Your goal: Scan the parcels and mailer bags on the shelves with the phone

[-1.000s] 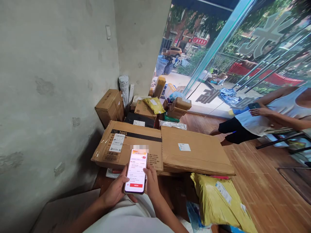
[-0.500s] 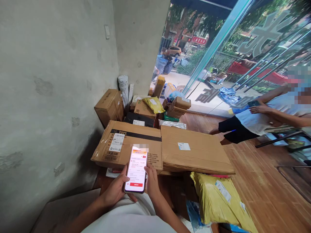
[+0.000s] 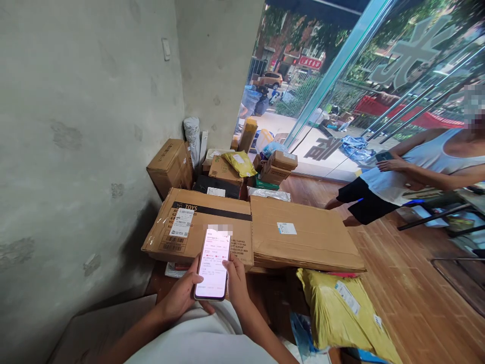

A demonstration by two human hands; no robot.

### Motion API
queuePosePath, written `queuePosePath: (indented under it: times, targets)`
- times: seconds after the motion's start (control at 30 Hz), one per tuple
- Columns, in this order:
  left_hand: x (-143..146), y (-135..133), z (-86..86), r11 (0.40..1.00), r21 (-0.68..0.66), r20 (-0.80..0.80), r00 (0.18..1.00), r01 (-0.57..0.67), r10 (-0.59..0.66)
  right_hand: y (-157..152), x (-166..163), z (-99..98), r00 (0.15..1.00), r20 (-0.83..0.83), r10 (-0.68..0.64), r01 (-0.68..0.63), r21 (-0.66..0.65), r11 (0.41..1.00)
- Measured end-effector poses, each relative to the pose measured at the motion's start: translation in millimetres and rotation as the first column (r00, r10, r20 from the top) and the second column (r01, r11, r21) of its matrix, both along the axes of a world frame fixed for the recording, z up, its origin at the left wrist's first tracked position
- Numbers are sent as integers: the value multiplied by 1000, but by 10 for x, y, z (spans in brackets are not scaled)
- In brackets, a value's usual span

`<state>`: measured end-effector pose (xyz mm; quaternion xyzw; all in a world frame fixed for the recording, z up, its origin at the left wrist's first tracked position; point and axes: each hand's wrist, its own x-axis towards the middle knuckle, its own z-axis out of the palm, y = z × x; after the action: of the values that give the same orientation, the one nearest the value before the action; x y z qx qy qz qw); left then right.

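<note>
Between my hands a smartphone [image 3: 212, 268] is held upright with its screen lit, showing a mostly white page with small pink and grey text too fine to read. My left hand [image 3: 184, 288] wraps round the phone's left edge, its thumb along the side. My right hand [image 3: 237, 275] grips the right edge, with the thumb over the screen. Just beyond the phone lies a flat cardboard box marked TOYS [image 3: 212, 215], with a white shipping label [image 3: 182, 222]. Beside it on the right is another flat cardboard box [image 3: 314, 237].
A yellow plastic parcel [image 3: 329, 308] lies at lower right. Several boxes and a small yellow parcel [image 3: 240, 164] are piled by the glass front [image 3: 329, 81]. A grey wall [image 3: 87, 126] rises on the left. Another person [image 3: 390, 177] stands at right, holding a phone [image 3: 384, 156].
The phone's screen has switched from a page with a red button to a paler one. The person at right has shifted slightly. My hands stay in place.
</note>
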<state>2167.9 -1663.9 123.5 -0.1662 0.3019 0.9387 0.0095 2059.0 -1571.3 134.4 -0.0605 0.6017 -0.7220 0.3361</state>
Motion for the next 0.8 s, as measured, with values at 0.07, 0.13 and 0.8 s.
queuePosePath:
  times: [0.07,0.13,0.8]
  targets:
    - [2,6,-23,1000,-7,27,1000,-5,5,0,-2,-9,1000,4,0,0,-8,1000]
    - [7,17,-67,1000,-14,43,999,-22,22,-2,-4,-8,1000,11,1,-1,-16,1000]
    - [-3,41,-29,996,-75,61,997,57,-53,-39,-131,-91,977,-30,-210,211,77,974]
